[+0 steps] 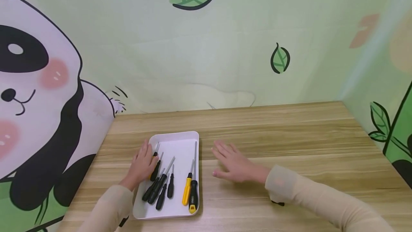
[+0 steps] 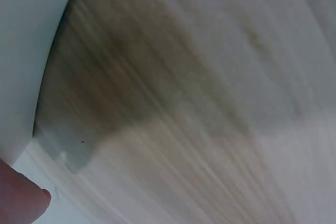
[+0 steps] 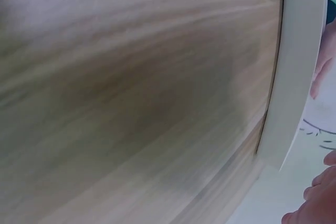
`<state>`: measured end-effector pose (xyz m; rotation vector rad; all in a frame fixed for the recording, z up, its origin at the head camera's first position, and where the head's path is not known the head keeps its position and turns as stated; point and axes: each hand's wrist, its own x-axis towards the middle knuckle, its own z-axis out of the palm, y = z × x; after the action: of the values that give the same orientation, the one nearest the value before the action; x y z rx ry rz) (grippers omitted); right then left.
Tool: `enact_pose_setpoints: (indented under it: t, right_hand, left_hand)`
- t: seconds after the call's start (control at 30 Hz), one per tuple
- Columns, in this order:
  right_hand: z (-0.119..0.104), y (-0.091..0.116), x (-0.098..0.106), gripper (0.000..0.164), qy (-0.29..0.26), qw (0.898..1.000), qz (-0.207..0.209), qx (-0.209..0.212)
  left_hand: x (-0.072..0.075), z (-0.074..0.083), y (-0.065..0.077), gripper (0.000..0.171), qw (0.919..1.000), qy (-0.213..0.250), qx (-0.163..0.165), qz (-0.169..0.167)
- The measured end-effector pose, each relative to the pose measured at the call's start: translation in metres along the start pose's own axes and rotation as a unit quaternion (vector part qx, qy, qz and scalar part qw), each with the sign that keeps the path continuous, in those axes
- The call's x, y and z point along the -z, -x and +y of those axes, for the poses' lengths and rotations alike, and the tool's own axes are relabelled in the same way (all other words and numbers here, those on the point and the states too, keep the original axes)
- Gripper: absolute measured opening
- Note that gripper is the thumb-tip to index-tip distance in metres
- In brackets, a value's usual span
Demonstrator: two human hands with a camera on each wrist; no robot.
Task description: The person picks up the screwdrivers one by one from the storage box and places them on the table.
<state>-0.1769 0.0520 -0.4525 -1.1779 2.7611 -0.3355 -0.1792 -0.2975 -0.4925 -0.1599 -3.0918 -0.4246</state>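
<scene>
A white tray (image 1: pixel 181 149) on the wooden table holds several screwdrivers. Black-handled ones (image 1: pixel 157 191) lie together in its left half. On the right side are a yellow-handled screwdriver (image 1: pixel 186 191) and a long black one with a yellow end (image 1: pixel 193 197). My left hand (image 1: pixel 141 164) is at the tray's left rim, its fingers extended and the thumb over the inside, partly covering a yellow-and-black handle. Apart from the tray, to its right, my right hand (image 1: pixel 234 164) is held over the table with fingers spread, holding nothing. The right wrist view shows its fingertips (image 3: pixel 317 198) and the tray wall (image 3: pixel 296 66).
The wooden table (image 1: pixel 283 135) extends to the right of the tray. Behind it hangs a pale green backdrop (image 1: pixel 225 63) with painted leaves, and a painted panda (image 1: pixel 64 117) is at the left. The left wrist view shows bare wood (image 2: pixel 184 129) beside the tray wall (image 2: pixel 26 51).
</scene>
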Motion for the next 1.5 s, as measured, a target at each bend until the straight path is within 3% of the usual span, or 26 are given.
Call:
enact_pose_setpoints:
  t: [0.57,0.9,1.2,1.5]
  right_hand:
    - [-0.03,-0.006,-0.02,0.074,-0.024,0.998,0.017,0.058]
    - [-0.046,-0.011,-0.028,0.072,-0.041,0.996,0.028,0.07]
    - [-0.057,-0.017,-0.027,0.058,0.022,0.994,0.041,0.098]
    - [-0.063,-0.024,-0.033,0.049,0.116,0.981,0.083,0.129]
  left_hand:
    - [-0.007,0.0,0.008,0.051,0.9976,-0.005,-0.031,0.061]
    - [-0.008,0.001,0.008,0.05,0.9978,-0.005,-0.024,0.061]
    - [-0.007,0.002,0.008,0.05,0.9973,-0.004,-0.027,0.068]
    - [-0.007,0.003,0.009,0.05,0.9975,-0.003,-0.026,0.066]
